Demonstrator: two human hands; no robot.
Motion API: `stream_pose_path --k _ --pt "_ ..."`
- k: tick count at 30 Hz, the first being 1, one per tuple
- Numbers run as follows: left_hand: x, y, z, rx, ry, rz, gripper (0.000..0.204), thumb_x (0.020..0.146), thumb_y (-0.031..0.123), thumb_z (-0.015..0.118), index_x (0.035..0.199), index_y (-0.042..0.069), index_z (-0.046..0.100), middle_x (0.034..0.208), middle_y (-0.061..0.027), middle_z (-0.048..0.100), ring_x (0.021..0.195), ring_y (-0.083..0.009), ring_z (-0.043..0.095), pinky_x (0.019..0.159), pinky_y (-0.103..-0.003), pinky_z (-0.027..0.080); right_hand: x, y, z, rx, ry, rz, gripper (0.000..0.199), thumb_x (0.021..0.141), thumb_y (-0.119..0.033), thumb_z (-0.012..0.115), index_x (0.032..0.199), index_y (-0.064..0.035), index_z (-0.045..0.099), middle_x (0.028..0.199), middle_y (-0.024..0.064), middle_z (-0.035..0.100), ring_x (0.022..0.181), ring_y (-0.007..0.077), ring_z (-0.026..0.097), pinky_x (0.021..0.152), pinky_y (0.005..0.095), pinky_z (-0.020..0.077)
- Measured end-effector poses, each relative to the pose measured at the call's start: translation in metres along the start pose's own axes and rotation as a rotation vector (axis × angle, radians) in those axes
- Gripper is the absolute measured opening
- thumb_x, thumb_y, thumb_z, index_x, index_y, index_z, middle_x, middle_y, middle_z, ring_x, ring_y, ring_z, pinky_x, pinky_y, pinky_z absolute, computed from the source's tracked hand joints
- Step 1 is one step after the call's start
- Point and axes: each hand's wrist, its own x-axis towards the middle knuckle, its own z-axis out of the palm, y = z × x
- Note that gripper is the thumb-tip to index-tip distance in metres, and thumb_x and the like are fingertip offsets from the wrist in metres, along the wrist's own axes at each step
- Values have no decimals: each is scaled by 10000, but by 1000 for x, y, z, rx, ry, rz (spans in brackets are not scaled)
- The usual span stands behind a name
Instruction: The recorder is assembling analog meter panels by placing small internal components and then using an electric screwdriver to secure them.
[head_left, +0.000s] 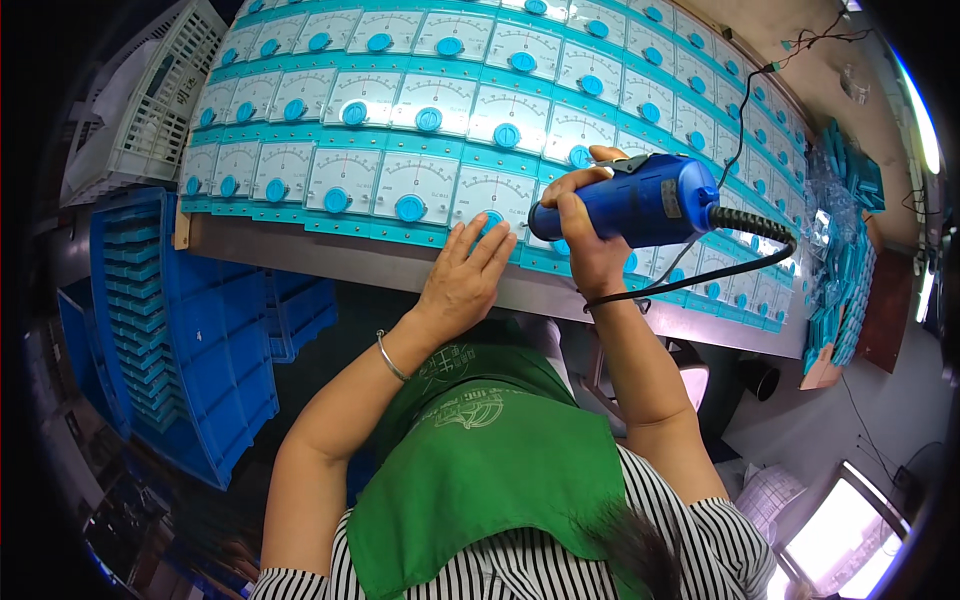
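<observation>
Rows of teal-framed panel meters (418,182), each with a white dial face and a round blue knob, cover the table. My left hand (462,285) rests with fingers stretched out at the lower edge of a front-row meter (497,188), fingertips at its blue knob. Just to the right, my right hand (592,240) is wrapped round a blue corded electric screwdriver (655,203), held tilted over the front rows. The tool's front end points left toward the meters; its bit cannot be seen.
The tool's black cord (760,262) loops by my right wrist. At left stand a white plastic basket (165,110) and a blue crate (215,340) with stacked teal parts (138,320). More teal parts in clear plastic (845,230) lie at right. A thin wire (742,125) hangs over the table.
</observation>
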Motion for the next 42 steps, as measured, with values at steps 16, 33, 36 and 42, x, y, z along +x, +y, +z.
stream_pose_path --k 16,33,36,42 --pt "-1 -3 4 7 5 1 517 770 19 557 1287 28 546 1359 -113 482 1284 -346 427 1049 -502 368 0 -5 1 112 -14 34 523 851 28 583 1301 -28 323 840 82 568 801 188 581 805 398 494" --pt "-1 -3 6 26 12 3 493 786 33 558 1279 28 546 1362 -108 478 1282 -342 427 1051 -491 361 -4 8 4 48 36 162 455 761 66 646 1176 -23 481 866 39 594 790 123 590 765 250 483" --pt "0 -4 3 28 20 10 491 790 36 557 1281 29 542 1365 -108 474 1280 -342 430 1051 -489 361 2 -1 13 -99 -16 35 381 816 61 591 1176 -5 484 891 39 567 782 88 569 767 227 478" --pt "-1 -4 3 36 7 10 501 791 41 559 1291 33 533 1369 -102 470 1280 -342 432 1052 -486 360 4 -4 11 -99 -35 0 502 791 20 651 1238 11 423 976 46 544 879 83 551 834 264 459"
